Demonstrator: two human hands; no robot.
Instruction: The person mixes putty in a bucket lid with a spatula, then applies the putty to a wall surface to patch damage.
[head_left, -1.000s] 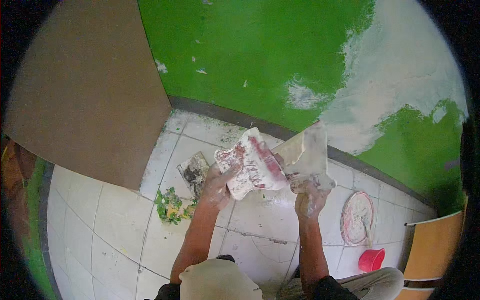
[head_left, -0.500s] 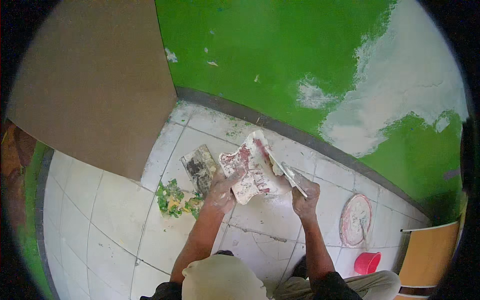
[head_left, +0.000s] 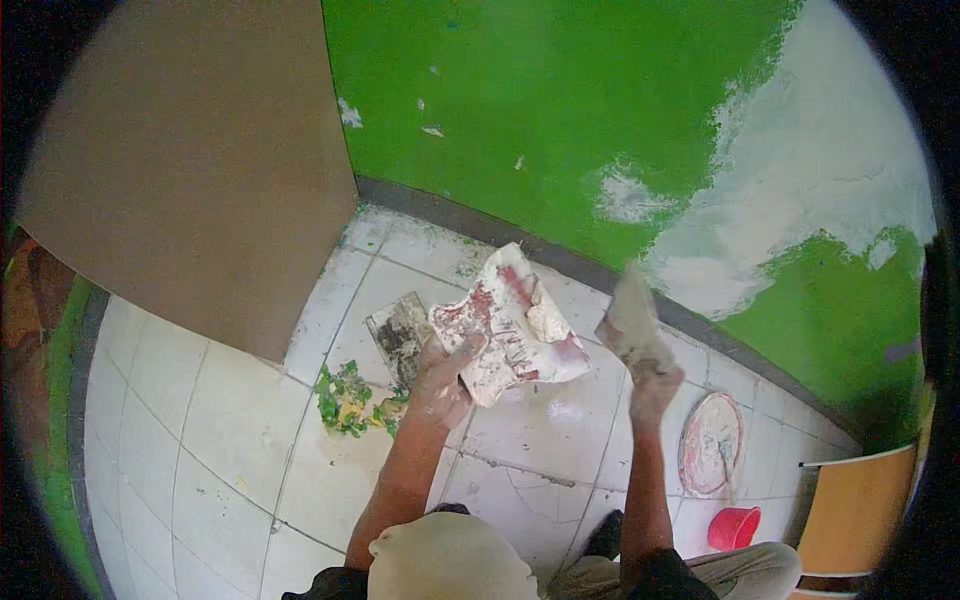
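My left hand (head_left: 443, 385) grips the near left edge of a white, red-streaked board (head_left: 495, 325) with a ragged, curved outline. A lump of cream putty (head_left: 546, 320) sits near its right side. In my right hand (head_left: 655, 380) is a wide putty knife (head_left: 631, 312), its blade smeared by motion. The blade points up toward the foot of the green wall (head_left: 530, 110), apart from the board. Both hands are dusted with white. Under the left hand's side, a grey-stained flat plate (head_left: 397, 335) lies on the tiles, partly hidden by that hand.
White putty (head_left: 800, 170) covers the wall's right part. Green and yellow paint scraps (head_left: 350, 400) lie on the tiled floor (head_left: 230, 420). At right are a round putty-smeared lid (head_left: 700, 440) with a tool on it, a red bucket (head_left: 734, 528) and an orange panel (head_left: 858, 510). A brown panel (head_left: 190, 150) stands left.
My right hand has moved the putty knife off the board, to the right and toward the wall, turning its blade upward. The board in my left hand has shifted slightly; the putty lump now shows fully.
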